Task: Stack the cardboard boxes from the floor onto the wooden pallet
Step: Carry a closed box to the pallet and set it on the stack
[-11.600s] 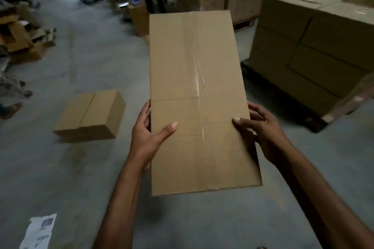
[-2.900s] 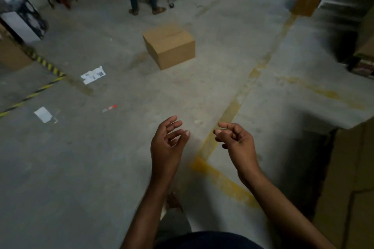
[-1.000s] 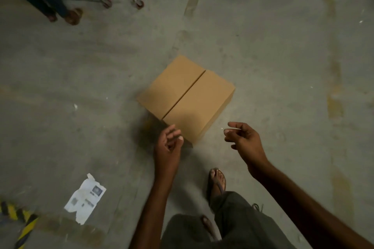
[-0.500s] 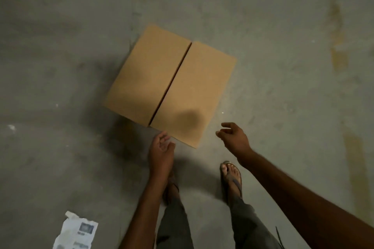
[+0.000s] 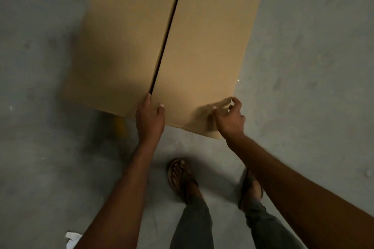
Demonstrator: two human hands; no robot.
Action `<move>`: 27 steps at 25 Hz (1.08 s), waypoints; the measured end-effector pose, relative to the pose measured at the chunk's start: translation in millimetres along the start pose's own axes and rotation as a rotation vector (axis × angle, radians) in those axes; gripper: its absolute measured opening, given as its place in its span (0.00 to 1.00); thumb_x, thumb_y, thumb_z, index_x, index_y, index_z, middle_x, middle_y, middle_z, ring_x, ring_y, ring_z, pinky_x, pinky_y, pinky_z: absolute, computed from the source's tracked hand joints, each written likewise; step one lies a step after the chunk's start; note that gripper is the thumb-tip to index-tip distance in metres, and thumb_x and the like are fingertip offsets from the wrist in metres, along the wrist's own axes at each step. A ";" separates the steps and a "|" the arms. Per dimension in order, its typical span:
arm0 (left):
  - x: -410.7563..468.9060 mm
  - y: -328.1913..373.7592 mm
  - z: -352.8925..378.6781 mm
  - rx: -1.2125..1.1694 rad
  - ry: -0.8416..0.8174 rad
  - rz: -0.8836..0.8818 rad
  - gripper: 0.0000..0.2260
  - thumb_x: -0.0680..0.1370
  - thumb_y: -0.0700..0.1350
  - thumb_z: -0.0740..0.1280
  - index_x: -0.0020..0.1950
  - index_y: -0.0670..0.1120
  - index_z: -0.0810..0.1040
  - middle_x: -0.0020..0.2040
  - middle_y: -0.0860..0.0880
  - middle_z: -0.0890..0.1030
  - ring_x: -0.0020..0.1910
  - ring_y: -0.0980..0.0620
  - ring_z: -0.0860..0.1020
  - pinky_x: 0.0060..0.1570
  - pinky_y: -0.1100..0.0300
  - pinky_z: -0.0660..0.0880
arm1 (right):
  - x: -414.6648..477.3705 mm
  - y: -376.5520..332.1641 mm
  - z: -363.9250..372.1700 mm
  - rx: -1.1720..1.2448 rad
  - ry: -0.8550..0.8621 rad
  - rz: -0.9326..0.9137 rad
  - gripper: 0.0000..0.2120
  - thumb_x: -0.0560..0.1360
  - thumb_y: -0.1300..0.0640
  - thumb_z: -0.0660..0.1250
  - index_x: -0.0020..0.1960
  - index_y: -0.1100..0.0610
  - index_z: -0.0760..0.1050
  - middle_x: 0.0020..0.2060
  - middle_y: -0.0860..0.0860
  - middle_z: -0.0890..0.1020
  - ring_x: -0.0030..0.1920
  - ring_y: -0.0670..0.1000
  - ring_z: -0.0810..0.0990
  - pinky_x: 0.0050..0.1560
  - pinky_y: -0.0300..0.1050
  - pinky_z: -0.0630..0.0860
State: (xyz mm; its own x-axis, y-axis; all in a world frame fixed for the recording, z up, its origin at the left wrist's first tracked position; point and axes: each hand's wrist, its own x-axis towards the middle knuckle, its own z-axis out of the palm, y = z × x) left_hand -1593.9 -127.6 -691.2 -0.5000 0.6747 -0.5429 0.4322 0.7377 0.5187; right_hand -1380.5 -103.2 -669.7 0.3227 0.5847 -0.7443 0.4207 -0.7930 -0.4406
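Head view: left hand [image 5: 149, 120] lies on top of the cardboard box [image 5: 202, 46] at its near edge, right at the near end of the centre seam. Its fingers look fairly straight and point up along the seam, with the thumb spread sideways onto the right flap. It is flat on the card, not wrapped round anything. Right hand [image 5: 229, 119] is on the near right corner of the same box. The thumb presses on top of the flap and the fingers curl round the corner edge, pinching it. That corner of the flap is bent up a little between thumb and fingers. Both forearms reach down and forward from the bottom of the frame.

Box sits on the concrete floor [image 5: 303, 66], directly in front of the person. It fills the upper middle of the view and its far edge is cut off by the top of the frame. It is plain brown, with two top flaps closed and a dark gap running down the seam between them. Box is turned slightly, with its left side in shadow.

Below the hands are two sandalled feet [image 5: 180, 176] and dark trouser legs [image 5: 194, 224], close to the near edge of the box. Yellow smudge [image 5: 120, 127] marks the floor just beside the near left edge. White paper scrap [image 5: 71, 238] lies at the bottom left, partly hidden by the left forearm.
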 end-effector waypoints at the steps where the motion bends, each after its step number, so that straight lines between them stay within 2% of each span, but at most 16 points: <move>1: -0.2 -3.9 3.2 0.023 0.031 0.029 0.27 0.81 0.46 0.68 0.79 0.42 0.68 0.76 0.41 0.71 0.74 0.41 0.70 0.73 0.52 0.65 | 4.3 4.9 1.9 0.001 -0.001 0.003 0.36 0.80 0.46 0.70 0.81 0.48 0.55 0.74 0.55 0.71 0.74 0.61 0.67 0.71 0.61 0.71; 4: 1.2 -5.5 7.4 0.038 0.037 0.026 0.28 0.81 0.49 0.68 0.80 0.43 0.67 0.76 0.39 0.70 0.74 0.40 0.69 0.73 0.50 0.65 | 12.0 17.2 4.7 -0.018 -0.045 0.020 0.33 0.81 0.47 0.69 0.80 0.52 0.58 0.74 0.55 0.72 0.72 0.61 0.72 0.71 0.61 0.72; 7: -1.2 8.8 10.9 0.051 -0.001 -0.043 0.27 0.82 0.54 0.65 0.80 0.47 0.67 0.75 0.41 0.68 0.73 0.40 0.67 0.71 0.51 0.64 | 17.3 19.3 1.4 0.013 -0.032 0.054 0.28 0.82 0.53 0.67 0.78 0.55 0.61 0.71 0.57 0.74 0.70 0.60 0.73 0.69 0.57 0.73; 9: -7.4 11.8 14.7 0.060 0.006 -0.015 0.24 0.83 0.53 0.64 0.78 0.48 0.70 0.72 0.41 0.69 0.70 0.40 0.69 0.68 0.52 0.66 | 20.4 19.0 -4.4 0.048 -0.005 0.046 0.28 0.82 0.57 0.67 0.78 0.55 0.61 0.71 0.56 0.74 0.70 0.59 0.73 0.68 0.55 0.72; 12: -9.0 2.6 20.0 -0.112 0.059 0.065 0.14 0.84 0.47 0.64 0.69 0.48 0.78 0.66 0.43 0.76 0.61 0.44 0.77 0.61 0.52 0.74 | 23.8 26.1 -17.0 0.069 0.016 -0.002 0.33 0.82 0.60 0.67 0.81 0.51 0.55 0.74 0.55 0.71 0.73 0.59 0.71 0.71 0.56 0.72; 15: -14.3 9.3 28.4 -0.291 0.076 0.065 0.08 0.84 0.43 0.63 0.59 0.50 0.80 0.57 0.48 0.82 0.55 0.47 0.79 0.52 0.56 0.76 | 25.4 35.6 -31.9 0.074 0.026 -0.051 0.38 0.82 0.64 0.64 0.83 0.46 0.48 0.77 0.55 0.68 0.73 0.59 0.71 0.71 0.57 0.73; 18: -27.2 26.8 38.9 -0.388 -0.014 0.083 0.08 0.83 0.42 0.67 0.53 0.55 0.80 0.54 0.51 0.83 0.54 0.52 0.81 0.53 0.56 0.78 | 31.9 46.1 -50.3 -0.135 0.128 -0.121 0.36 0.82 0.66 0.63 0.83 0.46 0.53 0.80 0.55 0.59 0.77 0.59 0.64 0.74 0.58 0.69; 20: -36.1 36.5 44.8 -0.449 -0.127 0.081 0.09 0.81 0.41 0.69 0.54 0.56 0.81 0.56 0.51 0.84 0.56 0.54 0.81 0.54 0.60 0.78 | 39.5 51.1 -61.0 -0.234 0.177 -0.131 0.30 0.83 0.62 0.61 0.82 0.49 0.58 0.81 0.55 0.56 0.79 0.60 0.60 0.75 0.58 0.67; 22: -47.9 47.6 55.0 -0.493 -0.234 0.082 0.09 0.80 0.41 0.71 0.57 0.53 0.81 0.56 0.51 0.84 0.55 0.57 0.82 0.52 0.66 0.77 | 46.6 46.6 -70.8 -0.161 0.157 -0.175 0.27 0.84 0.47 0.59 0.81 0.51 0.61 0.80 0.56 0.60 0.78 0.60 0.63 0.75 0.60 0.66; 24: -62.8 61.2 67.8 -0.505 -0.288 0.084 0.09 0.79 0.40 0.72 0.58 0.50 0.81 0.54 0.52 0.85 0.51 0.62 0.82 0.49 0.69 0.77 | 50.4 35.0 -78.0 -0.026 0.066 -0.176 0.39 0.79 0.30 0.54 0.82 0.51 0.58 0.80 0.56 0.61 0.78 0.60 0.64 0.76 0.64 0.65; 27: -74.5 74.9 83.3 -0.495 -0.310 0.042 0.07 0.80 0.39 0.71 0.57 0.48 0.80 0.48 0.53 0.83 0.43 0.66 0.80 0.42 0.70 0.76 | 55.7 19.1 -89.0 0.241 -0.087 -0.049 0.55 0.67 0.18 0.56 0.84 0.46 0.49 0.84 0.51 0.50 0.83 0.57 0.52 0.79 0.67 0.54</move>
State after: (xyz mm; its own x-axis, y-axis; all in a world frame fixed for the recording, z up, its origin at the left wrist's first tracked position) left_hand -1461.8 -120.6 -666.9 -0.2147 0.7341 -0.6442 0.0077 0.6608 0.7505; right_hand -1279.0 -70.6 -674.9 0.2285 0.6151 -0.7546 0.2163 -0.7878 -0.5767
